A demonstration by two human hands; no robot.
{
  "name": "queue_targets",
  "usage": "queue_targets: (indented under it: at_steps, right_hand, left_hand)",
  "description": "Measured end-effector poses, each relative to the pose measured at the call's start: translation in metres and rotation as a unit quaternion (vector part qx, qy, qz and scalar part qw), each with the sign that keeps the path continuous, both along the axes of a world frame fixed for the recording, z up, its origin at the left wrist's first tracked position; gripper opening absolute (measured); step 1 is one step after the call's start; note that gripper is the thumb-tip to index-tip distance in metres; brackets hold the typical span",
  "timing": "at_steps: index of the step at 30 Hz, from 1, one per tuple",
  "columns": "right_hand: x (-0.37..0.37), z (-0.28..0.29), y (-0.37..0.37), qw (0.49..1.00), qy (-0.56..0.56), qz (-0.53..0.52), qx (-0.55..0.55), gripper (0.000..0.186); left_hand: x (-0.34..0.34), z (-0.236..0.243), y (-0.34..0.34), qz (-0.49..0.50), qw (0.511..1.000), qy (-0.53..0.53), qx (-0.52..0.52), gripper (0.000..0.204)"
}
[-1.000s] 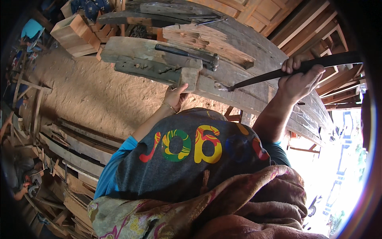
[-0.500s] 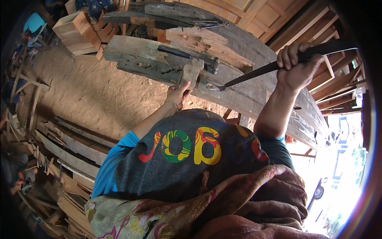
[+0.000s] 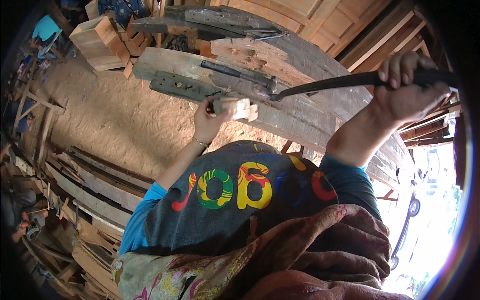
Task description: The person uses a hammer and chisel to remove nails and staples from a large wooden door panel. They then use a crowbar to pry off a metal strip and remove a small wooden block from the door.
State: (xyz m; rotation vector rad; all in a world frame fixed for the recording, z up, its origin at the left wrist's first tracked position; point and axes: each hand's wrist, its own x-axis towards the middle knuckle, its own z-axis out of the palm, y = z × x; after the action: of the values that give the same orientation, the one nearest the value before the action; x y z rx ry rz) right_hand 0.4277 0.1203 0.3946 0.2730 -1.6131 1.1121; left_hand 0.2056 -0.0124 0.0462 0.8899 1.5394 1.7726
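Note:
My left hand [image 3: 206, 122] grips a small, rough wood block [image 3: 236, 108] by its left end, at the near edge of a weathered grey timber. The block looks slightly blurred. On the right, my right hand [image 3: 407, 86] is wrapped round the shaft of a long dark pry bar [image 3: 330, 83]. The bar's flattened tip rests at a worn spot on the timber, close to the head of a hammer [image 3: 225, 69]. That hammer lies on the wood with its dark handle pointing left.
A splintered pale plank [image 3: 250, 54] lies on the thick timber [image 3: 320, 70], with thin metal tools [image 3: 267, 35] behind it. Wooden boxes [image 3: 99, 42] stand at the far left on the sandy floor [image 3: 105, 120]. Stacked boards [image 3: 95, 175] lie at lower left, panelled doors [image 3: 310, 17] behind.
My right hand has moved right and slightly nearer, and the pry bar lies flatter, its tip shifted left. My left hand has moved left, turning the wood block from upright to lengthwise.

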Motion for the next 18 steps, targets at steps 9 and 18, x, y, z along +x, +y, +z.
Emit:
queue_targets:
  at_steps: [9,18]
  right_hand:
    - [0.055,-0.026,-0.026,0.958,0.010,-0.275,-0.081,0.054]
    - [0.115,-0.049,-0.018,0.956,0.018,-0.246,-0.157,0.056]
  left_hand:
    - [-0.002,0.050,0.110,-0.182,0.930,0.278,-0.156,0.044]
    - [0.032,0.034,0.073,0.003,0.863,0.505,-0.032,0.039]
